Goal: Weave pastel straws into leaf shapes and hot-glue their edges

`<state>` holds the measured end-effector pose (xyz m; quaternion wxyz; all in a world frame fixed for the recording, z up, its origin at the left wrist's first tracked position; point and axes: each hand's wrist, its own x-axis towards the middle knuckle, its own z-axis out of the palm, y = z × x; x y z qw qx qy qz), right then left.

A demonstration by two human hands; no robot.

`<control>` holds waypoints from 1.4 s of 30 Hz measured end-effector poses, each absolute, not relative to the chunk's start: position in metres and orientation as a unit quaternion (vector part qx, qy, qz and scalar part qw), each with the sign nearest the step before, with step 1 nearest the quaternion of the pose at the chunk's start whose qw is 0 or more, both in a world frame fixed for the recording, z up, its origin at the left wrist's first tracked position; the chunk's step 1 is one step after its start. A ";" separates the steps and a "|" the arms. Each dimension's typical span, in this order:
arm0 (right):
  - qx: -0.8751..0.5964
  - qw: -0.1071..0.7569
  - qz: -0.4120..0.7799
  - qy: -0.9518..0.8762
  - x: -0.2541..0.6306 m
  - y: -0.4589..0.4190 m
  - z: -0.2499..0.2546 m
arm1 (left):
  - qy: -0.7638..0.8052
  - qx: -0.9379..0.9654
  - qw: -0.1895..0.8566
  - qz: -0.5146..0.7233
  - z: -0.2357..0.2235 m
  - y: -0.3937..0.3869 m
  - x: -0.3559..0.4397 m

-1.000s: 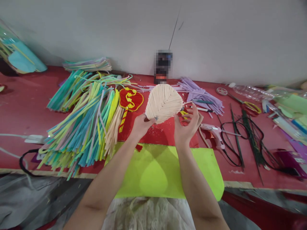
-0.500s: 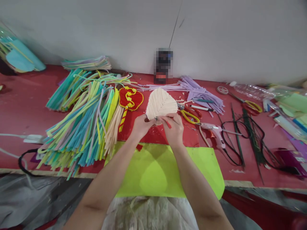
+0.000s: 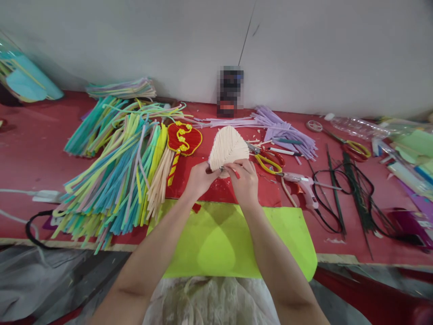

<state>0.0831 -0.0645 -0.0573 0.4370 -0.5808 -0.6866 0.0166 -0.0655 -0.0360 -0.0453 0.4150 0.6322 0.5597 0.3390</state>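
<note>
Between my hands is a cream fan-shaped piece [image 3: 228, 145] made of pipe cleaners laid side by side, with a slanting seam down its face. My left hand [image 3: 202, 180] is closed on its lower left edge. My right hand [image 3: 246, 179] pinches the lower right edge, thumb and fingers together near the bottom point. What lies under the fingertips is partly hidden. To the left rests a finished-looking red fan [image 3: 185, 139] with yellow trim and a striped handle. Pliers with yellow and red grips [image 3: 269, 162] lie just right of the cream piece.
Bundles of coloured pipe cleaners [image 3: 125, 167] cover the left side; purple ones [image 3: 284, 131] lie at the back. A pink glue gun [image 3: 306, 187], scissors [image 3: 356, 150] and green stems [image 3: 358, 198] are to the right. A yellow-green sheet [image 3: 226, 243] hangs over the front edge. A phone-like object [image 3: 230, 90] leans on the wall.
The cream piece has turned slightly between my hands, its right side looking narrower. Both hands keep their grip in nearly the same place.
</note>
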 end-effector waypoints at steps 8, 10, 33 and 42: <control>-0.553 0.411 0.052 -0.723 0.090 -0.060 -0.056 | 0.565 0.649 0.406 0.307 -0.043 -0.035 -0.065; -0.547 0.400 0.060 -0.733 0.092 -0.059 -0.055 | 0.564 0.647 0.411 0.306 -0.043 -0.035 -0.065; -0.565 0.393 0.057 -0.723 0.086 -0.061 -0.060 | 0.578 0.654 0.370 0.318 -0.041 -0.035 -0.061; -0.543 0.393 0.061 -0.740 0.089 -0.059 -0.058 | 0.580 0.652 0.371 0.316 -0.043 -0.036 -0.062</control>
